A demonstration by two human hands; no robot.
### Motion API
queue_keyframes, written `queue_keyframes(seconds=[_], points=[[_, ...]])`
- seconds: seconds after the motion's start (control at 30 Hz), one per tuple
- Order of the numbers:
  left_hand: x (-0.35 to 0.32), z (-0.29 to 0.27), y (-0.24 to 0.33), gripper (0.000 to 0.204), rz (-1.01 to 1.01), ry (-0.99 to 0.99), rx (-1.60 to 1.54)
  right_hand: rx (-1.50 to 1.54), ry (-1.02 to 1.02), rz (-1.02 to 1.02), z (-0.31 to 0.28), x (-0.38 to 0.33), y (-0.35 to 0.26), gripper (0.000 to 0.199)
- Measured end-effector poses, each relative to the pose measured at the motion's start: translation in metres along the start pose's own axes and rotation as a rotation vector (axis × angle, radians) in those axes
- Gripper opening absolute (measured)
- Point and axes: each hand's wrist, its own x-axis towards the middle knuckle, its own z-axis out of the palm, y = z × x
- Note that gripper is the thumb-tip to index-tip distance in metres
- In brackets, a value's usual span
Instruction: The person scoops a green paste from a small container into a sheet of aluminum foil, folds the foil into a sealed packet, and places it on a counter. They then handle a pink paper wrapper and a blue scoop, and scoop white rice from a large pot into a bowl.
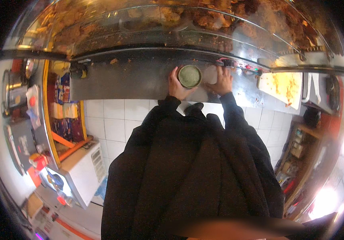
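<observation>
A round tub point(190, 76) filled with pale green food stands on the steel counter point(120, 82) in front of me. My left hand point(176, 86) is wrapped around the tub's left side. A clear round lid point(210, 75) lies on the counter just right of the tub, and my right hand point(222, 82) rests on it with fingers spread. Both arms are in black sleeves.
Behind the counter a glass display case point(172, 24) holds fried food. A white cutting board point(280, 87) with orange smears sits at the right. A white microwave point(84, 173) and shelves of packets point(64, 108) stand at the left. White floor tiles point(112, 120) lie below.
</observation>
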Motion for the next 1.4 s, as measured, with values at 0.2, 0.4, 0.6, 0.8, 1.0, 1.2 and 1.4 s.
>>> queue_keyframes(seconds=[0.2,0.4,0.6,0.8,1.0,1.2,1.4], points=[[-0.015,-0.02,0.009,0.121,-0.072,-0.036,0.126,-0.05,-0.094,-0.203,-0.054,-0.001,-0.046,0.08],[-0.023,-0.019,-0.008,0.109,-0.137,0.092,-0.271,0.117,0.011,-0.398,-0.047,0.01,-0.047,0.075],[-0.023,-0.041,-0.02,0.104,-0.138,-0.058,-0.116,0.019,0.044,-0.509,-0.012,0.011,-0.109,0.072],[-0.029,-0.097,-0.031,0.1,-0.057,-0.021,-0.051,-0.131,-0.023,-0.397,0.011,0.01,-0.116,0.067],[-0.038,-0.143,-0.042,0.085,-0.03,0.115,-0.017,-0.167,-0.084,-0.318,0.011,0.008,-0.129,0.064],[-0.042,-0.14,-0.044,0.067,-0.102,0.097,-0.351,-0.195,-0.012,-0.396,0.013,0.012,-0.127,0.067],[-0.029,-0.102,-0.021,0.058,-0.621,-0.095,-1.259,-0.028,-0.003,-0.445,-0.022,0.011,-0.126,0.065]])
